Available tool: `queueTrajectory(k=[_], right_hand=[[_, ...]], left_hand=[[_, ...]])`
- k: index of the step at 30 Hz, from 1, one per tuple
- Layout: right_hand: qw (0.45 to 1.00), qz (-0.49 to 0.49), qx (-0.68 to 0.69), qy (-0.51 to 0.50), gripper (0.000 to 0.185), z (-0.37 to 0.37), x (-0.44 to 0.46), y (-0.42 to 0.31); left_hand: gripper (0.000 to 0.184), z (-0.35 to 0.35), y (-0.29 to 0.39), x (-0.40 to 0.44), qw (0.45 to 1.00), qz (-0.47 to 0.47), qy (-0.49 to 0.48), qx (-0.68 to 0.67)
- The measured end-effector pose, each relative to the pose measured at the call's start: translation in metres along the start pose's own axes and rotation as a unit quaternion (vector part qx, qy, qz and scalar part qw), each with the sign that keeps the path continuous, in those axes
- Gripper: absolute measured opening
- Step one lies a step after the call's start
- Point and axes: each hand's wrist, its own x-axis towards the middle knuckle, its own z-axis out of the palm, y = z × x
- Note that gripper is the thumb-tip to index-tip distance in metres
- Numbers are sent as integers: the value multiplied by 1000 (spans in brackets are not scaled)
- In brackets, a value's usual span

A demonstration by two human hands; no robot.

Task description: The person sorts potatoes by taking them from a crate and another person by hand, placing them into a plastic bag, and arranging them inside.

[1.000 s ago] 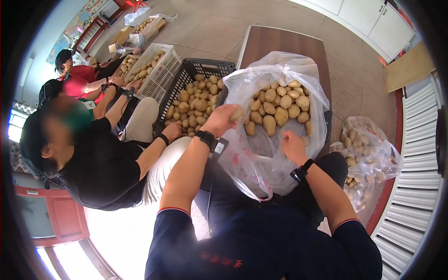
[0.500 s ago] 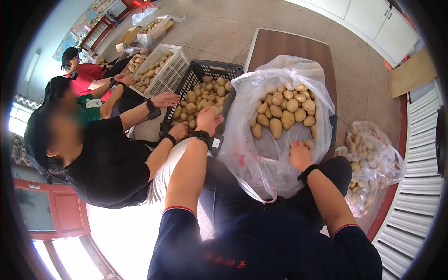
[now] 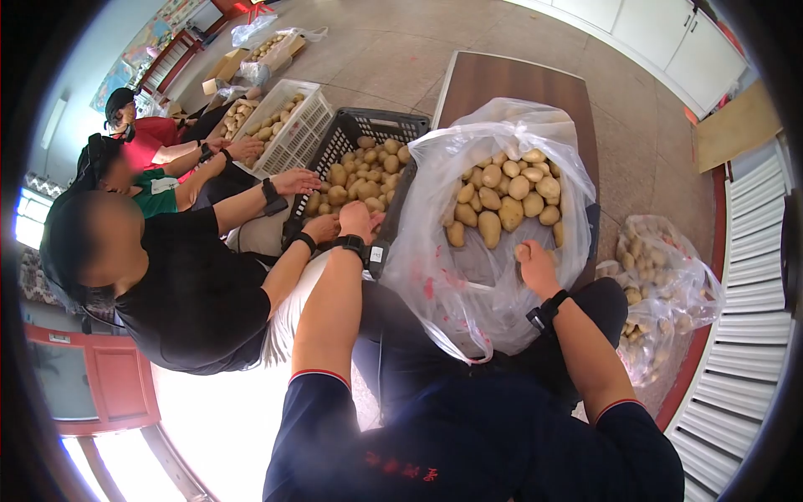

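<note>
My right hand (image 3: 538,268) is inside a clear plastic bag (image 3: 435,251), its fingers closed on a potato (image 3: 523,250) that shows only in part at the fingertips. Behind it, a heap of potatoes (image 3: 510,197) fills the far half of the bag. To the left, my left hand (image 3: 358,221) is low over the near end of a black crate (image 3: 393,121) that holds many potatoes (image 3: 368,170). The fingers of that hand are mostly hidden, so its grip is unclear. A co-worker's hands (image 3: 298,181) are at the same crate.
The bag rests on a brown wooden table (image 3: 523,79). Left of the black crate stands a white crate (image 3: 314,117) with potatoes, where other people sit. Filled potato bags (image 3: 661,259) lie on the floor at right, near a white radiator (image 3: 744,309).
My left hand has dropped lower toward the potatoes in the black crate. My right hand has risen a little off the bag's bottom, with a potato at its fingertips.
</note>
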Motion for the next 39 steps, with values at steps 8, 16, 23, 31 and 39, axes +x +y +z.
queueTrajectory(k=[8,16,23,31,39], right_hand=[[924,164,317,-136,38,-7,5,-21],[888,147,390,-195,33,-11,10,-85],[881,44,411,-230,35,-5,9,-129],[900,-23,359,-247,31,12,16,-119],[985,-37,166,-5,33,17,24,-46]], left_hand=[[26,36,14,-43,992,37,-57,103],[37,89,16,-110,928,-1,-299,223],[39,101,2,-121,868,-86,-419,253],[32,100,6,-126,842,-97,-463,261],[31,93,3,-111,871,-70,-420,243]])
